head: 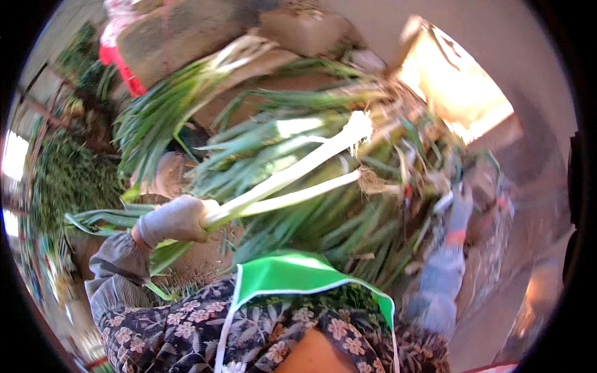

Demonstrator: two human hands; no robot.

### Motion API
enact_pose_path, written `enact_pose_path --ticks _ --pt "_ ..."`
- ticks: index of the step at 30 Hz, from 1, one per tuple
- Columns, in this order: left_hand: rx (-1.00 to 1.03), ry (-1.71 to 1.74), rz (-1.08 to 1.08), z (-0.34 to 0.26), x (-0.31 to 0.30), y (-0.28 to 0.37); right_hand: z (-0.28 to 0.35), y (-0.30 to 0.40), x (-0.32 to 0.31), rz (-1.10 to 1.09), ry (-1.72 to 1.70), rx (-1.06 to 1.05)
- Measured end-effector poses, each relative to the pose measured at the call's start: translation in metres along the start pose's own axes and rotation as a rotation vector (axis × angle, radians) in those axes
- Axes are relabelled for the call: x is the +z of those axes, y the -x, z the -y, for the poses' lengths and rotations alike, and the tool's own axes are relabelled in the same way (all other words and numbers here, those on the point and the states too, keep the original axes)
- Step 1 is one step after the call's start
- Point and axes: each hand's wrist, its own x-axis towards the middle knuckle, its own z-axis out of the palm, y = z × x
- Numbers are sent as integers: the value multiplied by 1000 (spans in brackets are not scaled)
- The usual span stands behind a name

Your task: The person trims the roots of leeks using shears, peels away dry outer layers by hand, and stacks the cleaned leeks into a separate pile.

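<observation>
My left hand (177, 221), in a pale knit glove, is closed around several leeks or large green onions (289, 175). Their white stalks point up and to the right, with roots at the ends, and the green leaves trail out to the left behind the hand. My right hand (461, 200), gloved too, reaches out at the right beside the root ends and dry leaves of the pile. Blur hides its fingers, and I cannot tell whether it holds anything. A large pile of the same vegetable (308, 233) lies between the two hands.
Another bundle (158, 107) lies at the upper left, near a brown sack-like bulk (186, 37). A brightly lit box-like object (466, 88) stands at the upper right. Clear plastic film (489, 252) lies beyond my right arm. More green bundles (70, 182) are stacked at the far left.
</observation>
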Motion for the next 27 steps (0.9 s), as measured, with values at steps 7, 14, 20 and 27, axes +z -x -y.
enact_pose_path --ticks 7,14,20,27 --pt "-110 -70 -500 66 -83 -4 -64 89 -17 -41 186 7" --pt "-186 -317 -665 192 -245 -140 -72 125 -8 -23 170 130" --pt "-433 -138 -591 246 -252 -300 -65 168 -20 -95 110 343" --pt "-520 -195 -729 296 -176 -413 -53 239 -44 -25 26 333"
